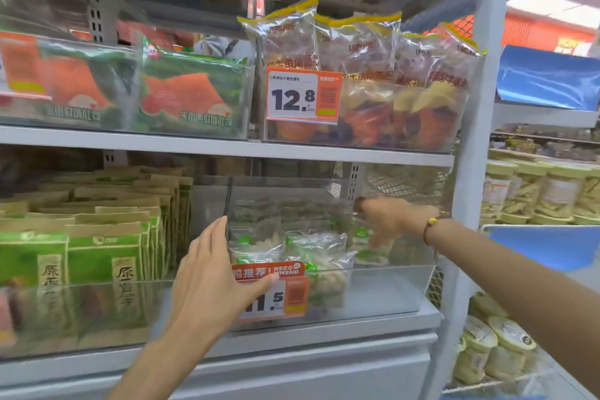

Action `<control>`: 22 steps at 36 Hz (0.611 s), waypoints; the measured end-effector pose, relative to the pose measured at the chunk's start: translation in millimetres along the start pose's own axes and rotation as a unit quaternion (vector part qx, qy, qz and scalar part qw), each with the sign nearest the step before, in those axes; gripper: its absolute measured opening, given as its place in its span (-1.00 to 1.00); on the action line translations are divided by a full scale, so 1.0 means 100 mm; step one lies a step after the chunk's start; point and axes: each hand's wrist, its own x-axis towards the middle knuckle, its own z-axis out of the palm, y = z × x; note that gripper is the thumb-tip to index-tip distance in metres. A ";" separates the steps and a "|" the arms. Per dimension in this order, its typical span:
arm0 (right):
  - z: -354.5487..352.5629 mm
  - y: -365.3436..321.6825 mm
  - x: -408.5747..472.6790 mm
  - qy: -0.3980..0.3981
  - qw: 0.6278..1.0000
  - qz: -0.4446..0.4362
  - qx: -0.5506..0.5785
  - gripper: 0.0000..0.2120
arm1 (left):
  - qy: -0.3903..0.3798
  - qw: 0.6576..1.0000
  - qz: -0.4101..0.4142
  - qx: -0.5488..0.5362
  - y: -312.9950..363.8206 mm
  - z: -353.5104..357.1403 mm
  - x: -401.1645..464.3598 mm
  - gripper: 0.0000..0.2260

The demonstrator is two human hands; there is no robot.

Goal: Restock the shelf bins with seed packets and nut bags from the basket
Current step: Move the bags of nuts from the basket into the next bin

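Lower shelf, clear plastic bin: holds clear nut bags with green labels, stacked toward its left and rear; its right front floor is bare.

Left hand: fingers straight and together, palm laid against the bin's left front corner, thumb stretched across the orange "RECOMMEND" price tag clipped to the front wall. It grips nothing.

Right hand: reached over the bin's right wall, fingers pointing down among the rear bags; whether they pinch a bag cannot be told. A beaded bracelet sits on the wrist.

Left of the left hand: a neighbouring bin of green-and-kraft seed packets, standing in tight rows.

Above both hands, upper shelf: clear bags of mixed dried fruit behind a 12.8 price tag; further left, green packs showing watermelon slices.

Right of the right arm: jars with pale green lids on an adjoining rack.
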 end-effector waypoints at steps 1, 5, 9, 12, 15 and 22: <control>0.06 -0.01 0.09 -0.025 0.998 -0.006 0.052 -0.37 | -0.003 1.000 -0.001 -0.002 0.00 0.00 0.00 0.04; 0.22 -0.12 0.27 -0.074 0.985 -0.028 0.150 -0.14 | -0.008 1.000 0.006 -0.011 -0.02 0.00 0.01 0.02; 0.30 -0.08 0.34 -0.044 0.996 -0.049 0.055 -0.17 | -0.005 1.000 0.012 -0.017 -0.05 0.03 0.00 0.02; 0.26 -0.04 0.28 0.002 0.998 -0.060 0.013 -0.22 | -0.006 1.000 0.012 -0.017 -0.06 0.04 0.00 0.02; 0.17 0.00 0.19 0.018 0.995 -0.077 0.061 -0.26 | -0.008 1.000 0.012 -0.016 -0.07 0.04 0.00 0.02; 0.31 0.00 0.11 0.097 0.991 -0.082 0.043 -0.50 | -0.012 1.000 0.002 -0.024 -0.03 0.03 -0.03 0.01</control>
